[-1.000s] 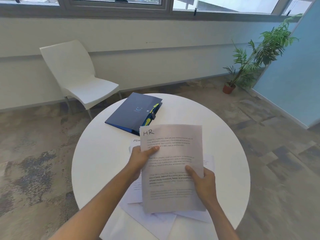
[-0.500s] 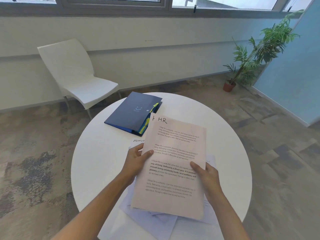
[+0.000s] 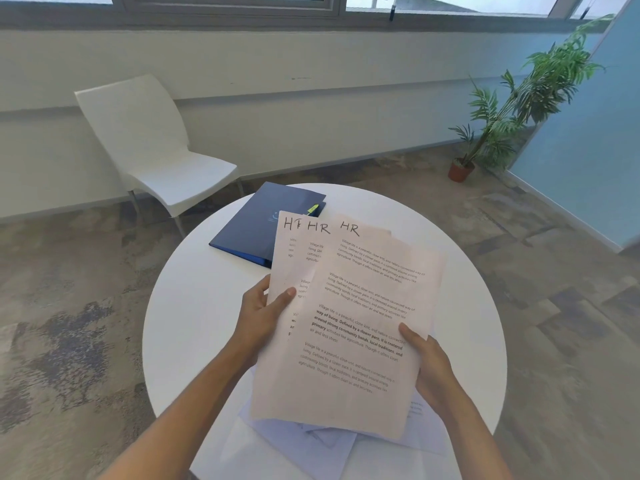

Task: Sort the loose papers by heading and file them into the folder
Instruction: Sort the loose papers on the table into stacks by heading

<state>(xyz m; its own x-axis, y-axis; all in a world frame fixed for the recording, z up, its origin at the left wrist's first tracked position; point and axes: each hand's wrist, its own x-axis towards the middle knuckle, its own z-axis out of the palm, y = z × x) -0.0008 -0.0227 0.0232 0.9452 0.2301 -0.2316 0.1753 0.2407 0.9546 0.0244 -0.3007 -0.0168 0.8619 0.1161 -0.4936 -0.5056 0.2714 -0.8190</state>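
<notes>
Hands fan three thin printed sheets headed "HR" at frame centre: left hand pinches their left edge, right hand grips the right. Flat navy folder lies closed beyond on the smooth round white table; loose papers lie beneath.

place: office meeting corner | evidence: round white tabletop carrying a blue folder and printed sheets headed "HR"; plain white visitor chair against the wall; patterned carpet tiles; potted plant by a blue partition; long window band above
</notes>
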